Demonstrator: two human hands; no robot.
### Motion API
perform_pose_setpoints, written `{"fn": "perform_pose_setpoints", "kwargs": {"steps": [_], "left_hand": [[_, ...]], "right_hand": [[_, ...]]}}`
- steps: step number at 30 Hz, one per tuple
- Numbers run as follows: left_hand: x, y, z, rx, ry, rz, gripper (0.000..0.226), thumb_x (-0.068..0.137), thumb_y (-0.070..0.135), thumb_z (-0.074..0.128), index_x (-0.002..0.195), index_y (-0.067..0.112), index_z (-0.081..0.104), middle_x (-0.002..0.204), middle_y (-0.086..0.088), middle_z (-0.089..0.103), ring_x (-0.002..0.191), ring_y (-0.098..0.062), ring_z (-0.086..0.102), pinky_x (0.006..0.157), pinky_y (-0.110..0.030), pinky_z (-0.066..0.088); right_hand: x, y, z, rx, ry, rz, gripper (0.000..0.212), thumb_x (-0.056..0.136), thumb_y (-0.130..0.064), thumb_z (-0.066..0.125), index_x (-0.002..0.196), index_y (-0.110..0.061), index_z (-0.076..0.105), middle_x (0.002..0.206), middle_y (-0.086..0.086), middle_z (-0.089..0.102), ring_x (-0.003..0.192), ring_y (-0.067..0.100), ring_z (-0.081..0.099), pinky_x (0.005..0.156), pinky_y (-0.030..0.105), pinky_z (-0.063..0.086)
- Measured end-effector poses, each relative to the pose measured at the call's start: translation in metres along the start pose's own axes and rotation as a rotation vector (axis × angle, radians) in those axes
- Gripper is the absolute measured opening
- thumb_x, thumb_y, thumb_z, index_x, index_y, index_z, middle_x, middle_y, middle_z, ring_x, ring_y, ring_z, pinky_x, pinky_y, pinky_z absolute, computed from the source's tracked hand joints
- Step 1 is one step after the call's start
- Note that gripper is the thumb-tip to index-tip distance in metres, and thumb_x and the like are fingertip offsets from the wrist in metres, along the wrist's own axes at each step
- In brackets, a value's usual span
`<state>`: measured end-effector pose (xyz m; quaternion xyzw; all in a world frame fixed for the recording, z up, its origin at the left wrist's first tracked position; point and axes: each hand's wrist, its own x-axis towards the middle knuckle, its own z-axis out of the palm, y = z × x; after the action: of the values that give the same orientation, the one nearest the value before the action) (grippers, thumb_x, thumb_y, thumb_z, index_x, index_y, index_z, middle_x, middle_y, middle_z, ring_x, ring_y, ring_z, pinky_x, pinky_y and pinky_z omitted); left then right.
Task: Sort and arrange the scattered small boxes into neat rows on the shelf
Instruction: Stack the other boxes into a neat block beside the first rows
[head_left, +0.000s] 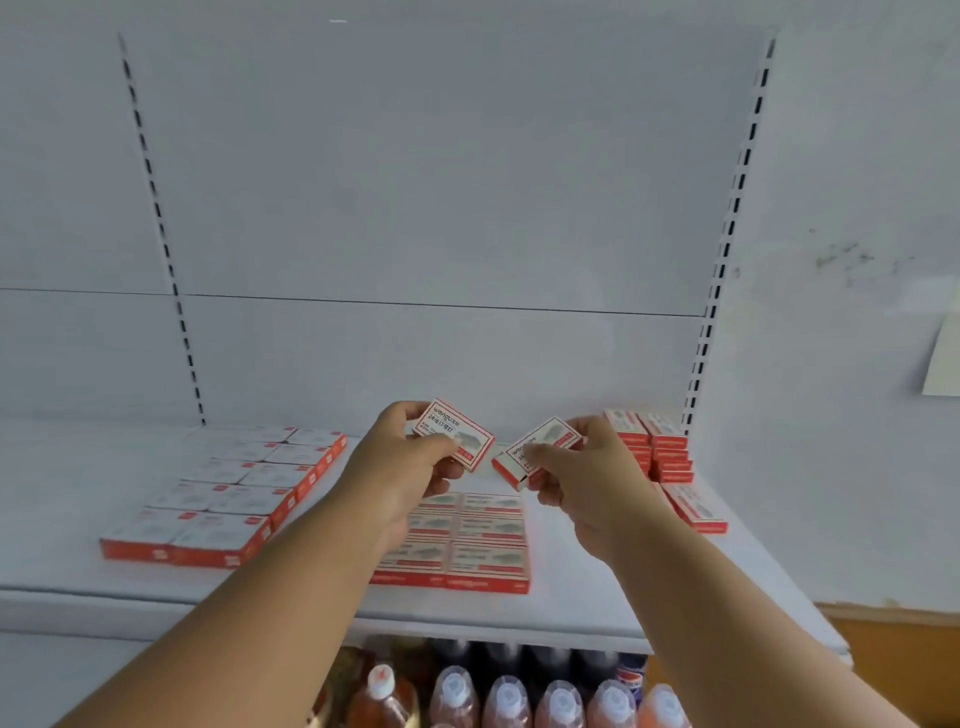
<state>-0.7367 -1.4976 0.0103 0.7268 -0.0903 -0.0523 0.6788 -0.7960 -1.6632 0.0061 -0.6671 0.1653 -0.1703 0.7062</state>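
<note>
1. The left hand (410, 462) pinches a small box (454, 434) between thumb on the printed face and fingers curled behind; it is held tilted, clear of the shelf (67, 499)
2. The right hand (576, 467) grips a second small box (537, 452) the same way, thumb on top, fingers wrapped beneath, tilted the opposite way; the two boxes are near each other but apart
3. Judging by how little effort the fingers seem to give, each box looks light, and its card walls stiff enough for a pinch, though a hard squeeze on the broad face might dent it. The printed card could be a little slick, so holding across the short edges, thumb against fingers, seems the safest hold
4. Directly below the hands lies the middle block of boxes (467, 540), flat, faces up, in two tidy columns reaching the front lip of the shelf; the held boxes probably belong at its back end
5. To the left, well apart, a larger block of boxes (228, 493) already lies in neat rows
6. To the right, a stacked pile of boxes (649, 447) stands against the back panel (415, 182), with one or two loose boxes (693, 506) lying askew in front of it, not yet sorted
7. Under the shelf, bottles (509, 696) stand capped
</note>
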Motion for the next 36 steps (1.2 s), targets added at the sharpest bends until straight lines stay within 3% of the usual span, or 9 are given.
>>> {"fn": "perform_pose_setpoints", "kwargs": {"steps": [6, 12, 15, 19, 24, 29, 32, 36], "left_hand": [[0.009, -0.009, -0.033, -0.201, -0.069, -0.137, 0.033, 0.091, 0.002, 0.061, 0.12, 0.012, 0.05, 0.082, -0.011, 0.077, 0.068, -0.019, 0.073, 0.056, -0.03, 0.054], [0.008, -0.009, -0.044, -0.207, -0.147, -0.107, 0.043, 0.089, 0.0, 0.064, 0.12, 0.027, 0.052, 0.083, -0.011, 0.077, 0.075, -0.023, 0.076, 0.062, -0.033, 0.056], [0.008, -0.007, -0.043, -0.141, -0.184, -0.075, 0.034, 0.089, 0.001, 0.065, 0.114, 0.023, 0.056, 0.083, -0.011, 0.077, 0.077, -0.024, 0.075, 0.066, -0.034, 0.057], [0.009, -0.007, -0.042, -0.067, -0.173, -0.04, 0.027, 0.088, 0.0, 0.064, 0.107, 0.019, 0.057, 0.085, -0.011, 0.076, 0.076, -0.024, 0.075, 0.069, -0.035, 0.059], [0.016, -0.007, -0.044, 0.027, -0.143, -0.017, 0.024, 0.089, 0.006, 0.065, 0.108, 0.019, 0.057, 0.092, -0.008, 0.074, 0.073, -0.019, 0.07, 0.066, -0.033, 0.056], [0.03, -0.009, -0.04, 0.37, -0.085, 0.02, 0.015, 0.097, 0.018, 0.054, 0.11, 0.025, 0.053, 0.098, 0.002, 0.067, 0.075, -0.009, 0.059, 0.056, -0.022, 0.04], [0.044, -0.018, -0.033, 0.586, -0.094, -0.016, 0.021, 0.095, 0.018, 0.048, 0.115, 0.019, 0.055, 0.101, -0.002, 0.069, 0.086, -0.017, 0.064, 0.06, -0.027, 0.044], [0.055, -0.027, -0.023, 0.797, -0.087, -0.07, 0.028, 0.097, 0.019, 0.043, 0.124, 0.013, 0.044, 0.105, -0.006, 0.066, 0.087, -0.021, 0.064, 0.059, -0.029, 0.045]], "right_hand": [[-0.008, 0.007, 0.042, 0.403, 0.041, 0.144, 0.046, 0.086, 0.004, 0.067, 0.123, -0.016, 0.05, 0.094, 0.026, 0.071, 0.073, 0.027, 0.064, 0.058, 0.03, 0.052], [-0.018, 0.007, 0.06, 0.428, 0.032, 0.086, 0.045, 0.081, 0.007, 0.071, 0.119, -0.007, 0.05, 0.084, 0.021, 0.073, 0.071, 0.03, 0.069, 0.065, 0.035, 0.057], [-0.021, 0.005, 0.065, 0.392, -0.015, 0.047, 0.043, 0.082, 0.007, 0.069, 0.118, -0.007, 0.05, 0.088, 0.021, 0.071, 0.074, 0.031, 0.068, 0.072, 0.038, 0.058], [-0.02, 0.004, 0.067, 0.262, -0.001, 0.009, 0.035, 0.087, 0.004, 0.065, 0.116, -0.01, 0.052, 0.089, 0.02, 0.07, 0.074, 0.028, 0.068, 0.075, 0.04, 0.057], [-0.012, 0.001, 0.057, 0.028, 0.027, -0.015, 0.019, 0.092, -0.001, 0.059, 0.11, -0.008, 0.058, 0.098, 0.019, 0.07, 0.074, 0.024, 0.064, 0.065, 0.032, 0.052], [0.012, 0.0, 0.028, -0.389, 0.134, -0.013, 0.013, 0.091, -0.009, 0.063, 0.104, -0.011, 0.063, 0.087, 0.006, 0.073, 0.079, 0.022, 0.07, 0.069, 0.033, 0.057], [0.024, 0.008, 0.026, -0.564, 0.131, 0.021, 0.007, 0.092, -0.014, 0.062, 0.098, -0.013, 0.065, 0.083, 0.002, 0.071, 0.063, 0.015, 0.063, 0.051, 0.024, 0.047], [0.036, 0.02, 0.029, -0.672, 0.141, 0.041, 0.015, 0.091, -0.026, 0.062, 0.094, -0.012, 0.067, 0.081, 0.002, 0.071, 0.07, 0.019, 0.067, 0.054, 0.026, 0.048]]}}
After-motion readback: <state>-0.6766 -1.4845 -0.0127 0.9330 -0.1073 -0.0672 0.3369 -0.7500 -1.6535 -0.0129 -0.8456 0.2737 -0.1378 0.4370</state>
